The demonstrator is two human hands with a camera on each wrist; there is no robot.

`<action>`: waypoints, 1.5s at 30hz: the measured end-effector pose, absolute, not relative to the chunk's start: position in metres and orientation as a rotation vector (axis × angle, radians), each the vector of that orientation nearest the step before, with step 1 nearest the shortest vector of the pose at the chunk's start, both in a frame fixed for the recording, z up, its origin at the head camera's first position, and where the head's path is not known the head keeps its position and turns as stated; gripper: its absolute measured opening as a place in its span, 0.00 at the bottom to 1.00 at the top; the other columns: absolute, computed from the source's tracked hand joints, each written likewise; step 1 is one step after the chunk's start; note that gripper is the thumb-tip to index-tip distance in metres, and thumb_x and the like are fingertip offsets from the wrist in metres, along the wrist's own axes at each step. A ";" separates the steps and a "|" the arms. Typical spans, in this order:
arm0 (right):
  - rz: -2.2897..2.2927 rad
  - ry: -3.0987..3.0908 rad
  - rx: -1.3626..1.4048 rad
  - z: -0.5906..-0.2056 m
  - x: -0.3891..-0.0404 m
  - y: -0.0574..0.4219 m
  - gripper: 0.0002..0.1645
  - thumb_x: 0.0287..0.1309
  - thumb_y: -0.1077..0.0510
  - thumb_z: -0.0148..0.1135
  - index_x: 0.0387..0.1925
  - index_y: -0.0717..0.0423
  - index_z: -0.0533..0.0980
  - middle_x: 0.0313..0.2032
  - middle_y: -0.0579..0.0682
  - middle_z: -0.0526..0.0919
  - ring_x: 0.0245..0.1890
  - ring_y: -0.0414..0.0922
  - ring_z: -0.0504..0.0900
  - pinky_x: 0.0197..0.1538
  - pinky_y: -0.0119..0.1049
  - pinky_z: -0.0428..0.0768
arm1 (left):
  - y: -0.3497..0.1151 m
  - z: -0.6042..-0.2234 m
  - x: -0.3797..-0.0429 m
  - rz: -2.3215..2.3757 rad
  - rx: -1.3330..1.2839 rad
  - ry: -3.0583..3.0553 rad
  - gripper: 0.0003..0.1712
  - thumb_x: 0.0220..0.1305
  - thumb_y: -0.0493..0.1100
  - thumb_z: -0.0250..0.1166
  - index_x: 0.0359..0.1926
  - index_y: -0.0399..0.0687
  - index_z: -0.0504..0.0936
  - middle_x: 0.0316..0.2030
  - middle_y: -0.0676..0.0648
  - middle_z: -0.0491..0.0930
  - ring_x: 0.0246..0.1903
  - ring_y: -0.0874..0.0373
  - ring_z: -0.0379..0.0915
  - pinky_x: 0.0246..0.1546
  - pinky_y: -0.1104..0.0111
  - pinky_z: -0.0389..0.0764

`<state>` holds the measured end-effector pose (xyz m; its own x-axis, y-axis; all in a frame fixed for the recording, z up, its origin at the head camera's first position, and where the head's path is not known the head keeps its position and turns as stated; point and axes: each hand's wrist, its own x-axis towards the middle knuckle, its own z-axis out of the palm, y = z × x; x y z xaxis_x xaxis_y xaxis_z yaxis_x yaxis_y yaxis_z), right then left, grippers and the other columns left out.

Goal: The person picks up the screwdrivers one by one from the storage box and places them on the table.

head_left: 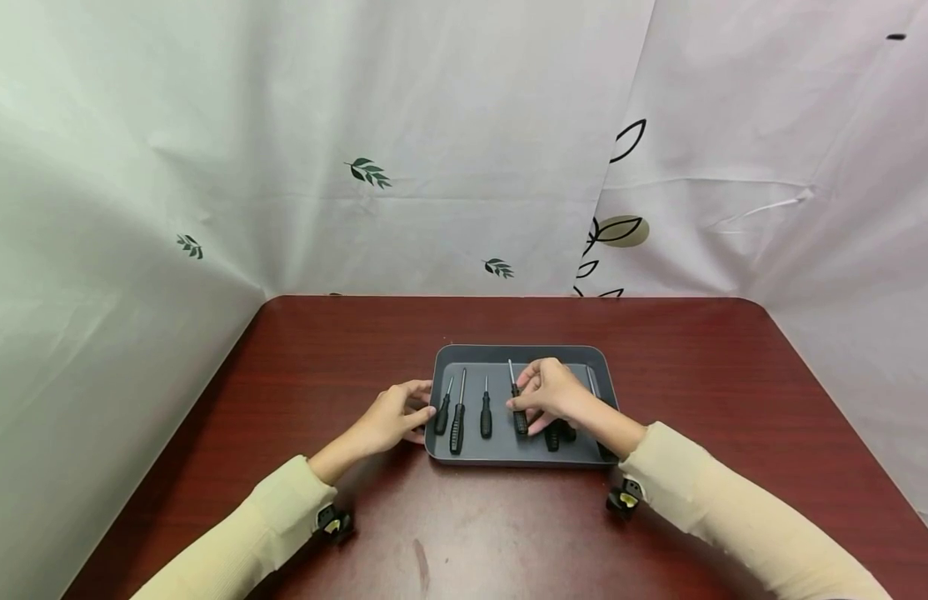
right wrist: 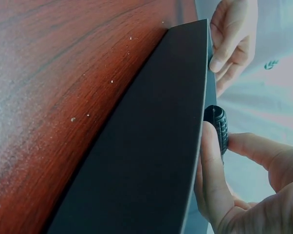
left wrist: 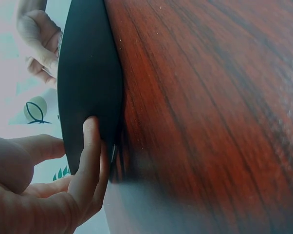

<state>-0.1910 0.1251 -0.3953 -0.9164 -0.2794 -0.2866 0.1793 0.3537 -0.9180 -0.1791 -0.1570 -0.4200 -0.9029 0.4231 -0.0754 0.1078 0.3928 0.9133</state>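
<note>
A grey rectangular tray [head_left: 503, 448] lies on the table with several black-handled screwdrivers in it. My left hand [head_left: 389, 415] holds the tray's left end, thumb at the rim; in the left wrist view its fingers [left wrist: 91, 141] press the dark outer wall. Over the tray, my right hand [head_left: 551, 392] pinches a screwdriver [head_left: 520, 422] by its black handle, shaft pointing to the far side. The handle [right wrist: 219, 124] shows just above the rim between thumb and fingers in the right wrist view. Left of it lie a short screwdriver [head_left: 486, 417], a longer one [head_left: 457, 427] and another [head_left: 442, 415].
More black handles [head_left: 552, 437] lie under and beside the right hand, partly hidden by it. One screwdriver's shaft [head_left: 591, 381] runs along the tray's right side. The reddish-brown table [head_left: 344, 342] is bordered by white leaf-printed cloth [head_left: 434, 233] behind and at the sides.
</note>
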 end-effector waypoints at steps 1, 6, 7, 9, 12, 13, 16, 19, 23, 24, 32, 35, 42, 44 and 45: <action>-1.592 2.220 -0.083 -0.395 -0.191 0.125 0.21 0.53 0.70 0.72 0.45 0.69 0.71 0.27 0.58 0.80 0.19 0.48 0.82 0.25 0.46 0.87 | -0.157 -0.420 -0.179 1.514 0.463 2.359 0.28 0.71 0.29 0.59 0.67 0.21 0.62 0.51 0.28 0.75 0.40 0.44 0.82 0.28 0.60 0.88; -1.619 2.190 -0.081 -0.394 -0.190 0.128 0.22 0.53 0.71 0.72 0.46 0.71 0.70 0.27 0.58 0.79 0.18 0.46 0.81 0.24 0.45 0.87 | -0.157 -0.418 -0.179 1.516 0.454 2.360 0.29 0.71 0.30 0.59 0.68 0.22 0.62 0.52 0.28 0.75 0.39 0.44 0.83 0.28 0.60 0.88; -1.620 2.187 -0.085 -0.394 -0.189 0.129 0.22 0.53 0.71 0.71 0.46 0.71 0.70 0.26 0.58 0.79 0.18 0.45 0.80 0.24 0.45 0.87 | -0.157 -0.418 -0.179 1.513 0.456 2.360 0.29 0.71 0.30 0.59 0.68 0.22 0.62 0.52 0.28 0.75 0.39 0.44 0.83 0.28 0.60 0.88; -1.623 2.184 -0.092 -0.394 -0.189 0.130 0.22 0.54 0.71 0.71 0.47 0.72 0.70 0.26 0.58 0.79 0.18 0.45 0.80 0.24 0.44 0.87 | -0.157 -0.418 -0.178 1.509 0.459 2.362 0.29 0.71 0.29 0.59 0.68 0.22 0.62 0.51 0.28 0.75 0.39 0.45 0.82 0.28 0.60 0.88; -1.627 2.178 -0.100 -0.395 -0.189 0.131 0.23 0.54 0.71 0.71 0.47 0.72 0.70 0.26 0.57 0.79 0.18 0.44 0.80 0.25 0.44 0.87 | -0.157 -0.419 -0.178 1.508 0.465 2.361 0.28 0.71 0.29 0.59 0.67 0.21 0.62 0.51 0.28 0.75 0.39 0.46 0.82 0.28 0.60 0.88; -1.625 2.177 -0.103 -0.395 -0.189 0.132 0.23 0.54 0.71 0.71 0.48 0.72 0.70 0.26 0.57 0.79 0.18 0.44 0.80 0.25 0.44 0.87 | -0.157 -0.419 -0.178 1.511 0.467 2.359 0.28 0.71 0.29 0.59 0.67 0.21 0.62 0.51 0.28 0.75 0.39 0.46 0.82 0.28 0.60 0.88; -1.628 2.173 -0.097 -0.395 -0.189 0.133 0.23 0.54 0.70 0.71 0.48 0.72 0.70 0.26 0.57 0.79 0.17 0.44 0.80 0.24 0.44 0.87 | -0.157 -0.420 -0.179 1.517 0.469 2.357 0.28 0.71 0.29 0.59 0.67 0.21 0.62 0.51 0.28 0.75 0.39 0.45 0.82 0.28 0.60 0.88; -1.627 2.171 -0.090 -0.395 -0.189 0.134 0.23 0.55 0.70 0.71 0.48 0.72 0.70 0.26 0.57 0.79 0.17 0.45 0.80 0.24 0.44 0.87 | -0.157 -0.421 -0.179 1.521 0.471 2.354 0.28 0.71 0.29 0.59 0.67 0.21 0.62 0.51 0.28 0.75 0.39 0.45 0.83 0.28 0.60 0.88; -1.627 2.174 -0.096 -0.396 -0.188 0.136 0.22 0.55 0.70 0.71 0.48 0.71 0.70 0.26 0.57 0.79 0.18 0.46 0.80 0.24 0.44 0.87 | -0.157 -0.421 -0.179 1.524 0.467 2.350 0.28 0.70 0.29 0.59 0.67 0.21 0.62 0.51 0.28 0.75 0.39 0.45 0.83 0.28 0.60 0.88; -1.626 2.177 -0.103 -0.395 -0.188 0.137 0.22 0.55 0.70 0.71 0.48 0.72 0.70 0.26 0.57 0.79 0.18 0.46 0.80 0.24 0.44 0.87 | -0.157 -0.421 -0.179 1.525 0.466 2.349 0.28 0.70 0.29 0.59 0.67 0.21 0.62 0.51 0.28 0.75 0.39 0.45 0.83 0.28 0.60 0.88; -1.643 2.164 -0.102 -0.394 -0.186 0.139 0.23 0.54 0.70 0.71 0.48 0.72 0.70 0.24 0.57 0.78 0.17 0.47 0.81 0.24 0.44 0.87 | -0.158 -0.421 -0.179 1.514 0.460 2.352 0.29 0.71 0.29 0.59 0.67 0.21 0.62 0.51 0.28 0.75 0.39 0.46 0.83 0.28 0.60 0.88; -1.643 2.157 -0.102 -0.394 -0.185 0.141 0.23 0.55 0.70 0.71 0.48 0.72 0.69 0.23 0.56 0.78 0.17 0.47 0.81 0.24 0.44 0.87 | -0.158 -0.421 -0.179 1.508 0.454 2.356 0.28 0.71 0.29 0.59 0.67 0.22 0.62 0.52 0.28 0.75 0.39 0.46 0.83 0.28 0.60 0.88; -1.650 2.161 -0.136 -0.390 -0.184 0.148 0.24 0.55 0.69 0.71 0.49 0.74 0.69 0.24 0.57 0.79 0.20 0.47 0.81 0.24 0.45 0.87 | -0.157 -0.420 -0.180 1.507 0.443 2.358 0.28 0.70 0.29 0.59 0.67 0.22 0.62 0.52 0.28 0.75 0.39 0.46 0.82 0.28 0.60 0.88; -1.650 2.166 -0.143 -0.389 -0.184 0.150 0.25 0.55 0.69 0.71 0.50 0.74 0.69 0.25 0.57 0.80 0.21 0.47 0.81 0.24 0.45 0.87 | -0.157 -0.420 -0.180 1.506 0.445 2.358 0.28 0.70 0.29 0.59 0.67 0.22 0.62 0.52 0.28 0.75 0.39 0.46 0.82 0.28 0.60 0.88; -1.652 2.166 -0.145 -0.388 -0.184 0.152 0.25 0.55 0.69 0.71 0.50 0.74 0.69 0.25 0.57 0.80 0.21 0.47 0.81 0.24 0.45 0.87 | -0.157 -0.420 -0.180 1.506 0.446 2.357 0.28 0.70 0.29 0.59 0.67 0.22 0.62 0.52 0.27 0.74 0.38 0.46 0.83 0.29 0.60 0.88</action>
<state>-0.1841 0.1516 -0.3882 -0.9101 -0.3244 -0.2576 0.1626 0.2922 -0.9424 -0.1800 -0.1574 -0.4200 -0.9040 0.4181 -0.0898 0.0941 0.3994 0.9120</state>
